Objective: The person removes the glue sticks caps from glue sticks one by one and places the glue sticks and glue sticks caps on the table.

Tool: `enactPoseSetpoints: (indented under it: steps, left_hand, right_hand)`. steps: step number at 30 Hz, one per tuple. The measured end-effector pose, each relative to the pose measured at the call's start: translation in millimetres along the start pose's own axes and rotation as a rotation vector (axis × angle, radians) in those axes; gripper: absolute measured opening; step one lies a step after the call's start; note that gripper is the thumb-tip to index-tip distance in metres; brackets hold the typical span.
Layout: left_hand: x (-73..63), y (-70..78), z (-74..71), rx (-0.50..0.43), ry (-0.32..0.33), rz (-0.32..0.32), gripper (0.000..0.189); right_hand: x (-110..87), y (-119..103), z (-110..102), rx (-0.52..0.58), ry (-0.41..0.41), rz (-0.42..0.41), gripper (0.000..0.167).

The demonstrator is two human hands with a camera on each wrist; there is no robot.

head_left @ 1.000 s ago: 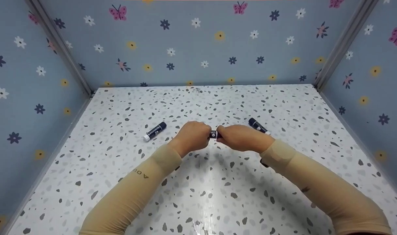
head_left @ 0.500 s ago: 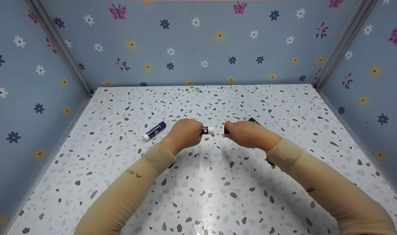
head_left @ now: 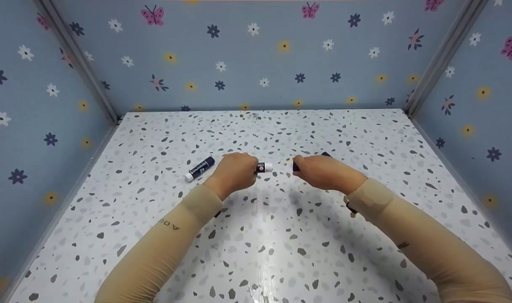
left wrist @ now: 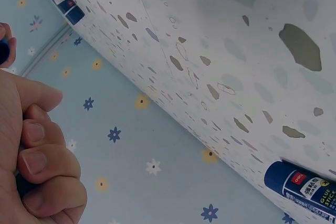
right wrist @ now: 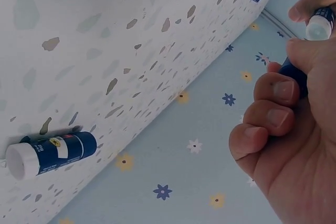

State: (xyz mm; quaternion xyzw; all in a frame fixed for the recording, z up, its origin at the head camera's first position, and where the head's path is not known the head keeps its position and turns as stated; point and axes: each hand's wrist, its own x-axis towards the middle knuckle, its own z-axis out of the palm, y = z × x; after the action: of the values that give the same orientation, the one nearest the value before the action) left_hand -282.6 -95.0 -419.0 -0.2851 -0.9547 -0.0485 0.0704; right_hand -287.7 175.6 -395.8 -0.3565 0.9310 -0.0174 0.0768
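My left hand grips a dark blue glue stick, its white end pointing right, uncapped. In my right hand is the dark blue cap, pinched between thumb and curled fingers. A gap of bare tabletop shows between the two hands in the head view. From the right wrist, the cap appears under the fingers, with the glue stick's pale open end just beyond. The left wrist view shows the curled left fingers; most of the stick is hidden in the palm.
A capped glue stick lies left of the left hand on the speckled white table. Another glue stick lies beyond the right hand, mostly covered by it in the head view. Blue flowered panels wall the table's back and sides.
The hands were together with the cap meeting the glue stick. They have since drawn apart, left hand leftward with the stick, right hand rightward with the cap, baring the white end.
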Motion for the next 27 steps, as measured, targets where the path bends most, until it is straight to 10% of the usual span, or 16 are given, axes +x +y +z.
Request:
enactPoseSetpoints:
  steps: [27]
  left_hand:
    - [-6.7,-3.8,-9.8,0.020,0.096,0.028,0.011]
  right_hand:
    - [-6.1,7.4,-6.6,0.023,0.114,-0.012,0.040]
